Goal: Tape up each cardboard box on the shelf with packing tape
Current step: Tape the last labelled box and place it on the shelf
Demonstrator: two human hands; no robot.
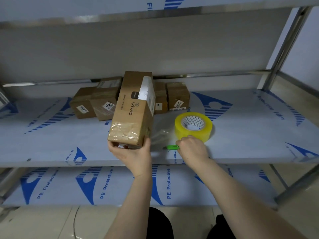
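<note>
A long brown vivo cardboard box [133, 107] lies on the middle shelf [241, 135], its near end wrapped in clear tape. My left hand [133, 152] grips that near end from below and lifts it slightly. A strip of clear tape [160, 135] stretches from the box toward the yellow tape roll [193, 129], which lies flat to the right. My right hand [191, 147] holds a green utility knife [171, 147] just in front of the roll, blade pointing left toward the strip.
Several smaller brown boxes [177, 95] with labels stand at the back of the shelf behind the long box. A lower shelf [103, 185] with the same blue-printed film lies below. Steel uprights [284, 49] stand at the right; the upper shelf overhangs.
</note>
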